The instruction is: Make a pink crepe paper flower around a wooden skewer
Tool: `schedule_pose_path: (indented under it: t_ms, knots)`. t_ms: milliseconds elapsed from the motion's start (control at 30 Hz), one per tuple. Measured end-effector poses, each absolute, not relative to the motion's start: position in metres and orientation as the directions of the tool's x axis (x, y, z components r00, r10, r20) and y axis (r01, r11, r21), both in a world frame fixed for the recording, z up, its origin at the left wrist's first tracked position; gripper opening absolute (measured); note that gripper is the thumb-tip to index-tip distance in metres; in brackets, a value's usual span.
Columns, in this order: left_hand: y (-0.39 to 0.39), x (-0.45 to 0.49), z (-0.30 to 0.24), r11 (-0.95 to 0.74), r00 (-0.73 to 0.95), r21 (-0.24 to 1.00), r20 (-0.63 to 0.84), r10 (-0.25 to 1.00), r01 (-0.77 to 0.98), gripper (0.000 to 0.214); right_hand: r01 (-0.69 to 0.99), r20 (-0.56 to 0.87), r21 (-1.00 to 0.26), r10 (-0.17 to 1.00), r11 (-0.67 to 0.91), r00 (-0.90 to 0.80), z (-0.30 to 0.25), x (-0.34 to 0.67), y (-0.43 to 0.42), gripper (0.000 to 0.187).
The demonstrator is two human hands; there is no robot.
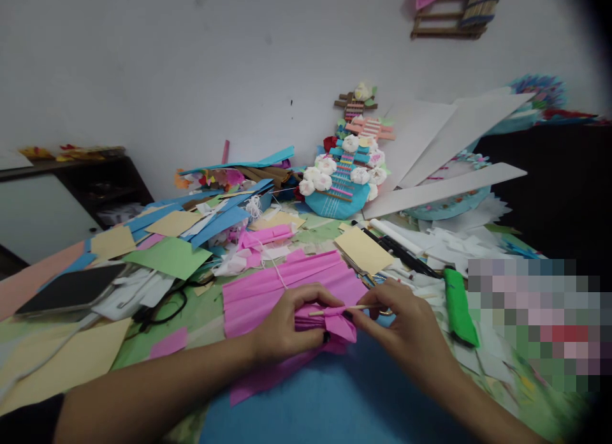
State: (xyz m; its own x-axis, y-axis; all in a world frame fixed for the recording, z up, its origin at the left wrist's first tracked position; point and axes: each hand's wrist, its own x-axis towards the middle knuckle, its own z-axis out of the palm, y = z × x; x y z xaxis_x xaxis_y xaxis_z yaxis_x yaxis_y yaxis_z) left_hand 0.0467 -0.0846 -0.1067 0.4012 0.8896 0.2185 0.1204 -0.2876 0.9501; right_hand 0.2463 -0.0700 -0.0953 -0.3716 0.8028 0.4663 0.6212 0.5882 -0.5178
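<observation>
My left hand (287,323) is closed round a folded bundle of pink crepe paper (335,321), fingers wrapped over its top. My right hand (392,319) pinches a thin wooden stick (329,311) that lies across the bundle, thumb and forefinger pressed together at its right end. Behind both hands lies a larger sheet of pleated pink crepe paper (282,284), spread flat on the table. A blue sheet (335,399) covers the table in front of my arms.
Black scissors (160,307) and a dark phone (71,289) lie at the left among tan, green and blue paper scraps. A green cutter (459,307) lies at the right. A blue paper guitar with white flowers (342,176) and white card strips (444,189) stand behind.
</observation>
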Motion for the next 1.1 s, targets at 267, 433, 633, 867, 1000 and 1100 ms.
schedule_pose_path:
  t_ms: [267, 433, 633, 867, 1000, 1100]
  knots:
    - [-0.0849, 0.0471, -0.1051, -0.294, 0.398, 0.948, 0.225, 0.890, 0.122, 0.032, 0.616, 0.464, -0.525, 0.804, 0.587, -0.371, -0.0962, 0.2466, -0.0698, 0.020]
    - [-0.0855, 0.0481, -0.1043, -0.305, 0.395, 0.946, 0.240, 0.887, 0.111, 0.030, 0.619, 0.470, -0.520, 0.802, 0.589, -0.368, -0.0967, 0.2467, -0.0703, 0.021]
    - [-0.0853, 0.0468, -0.1056, -0.289, 0.394, 0.951, 0.225, 0.891, 0.110, 0.032, 0.615, 0.475, -0.516, 0.797, 0.596, -0.373, -0.0956, 0.2466, -0.0707, 0.020]
    - [-0.0854, 0.0463, -0.1078, -0.276, 0.390, 0.955, 0.215, 0.895, 0.106, 0.033, 0.614, 0.446, -0.543, 0.816, 0.573, -0.367, -0.0964, 0.2467, -0.0709, 0.020]
    - [-0.0847, 0.0467, -0.1071, -0.282, 0.396, 0.954, 0.220, 0.891, 0.104, 0.033, 0.614, 0.447, -0.542, 0.816, 0.573, -0.367, -0.0959, 0.2459, -0.0708, 0.019]
    - [-0.0850, 0.0467, -0.1066, -0.292, 0.396, 0.951, 0.230, 0.889, 0.103, 0.031, 0.609, 0.455, -0.541, 0.811, 0.580, -0.368, -0.0961, 0.2460, -0.0711, 0.019]
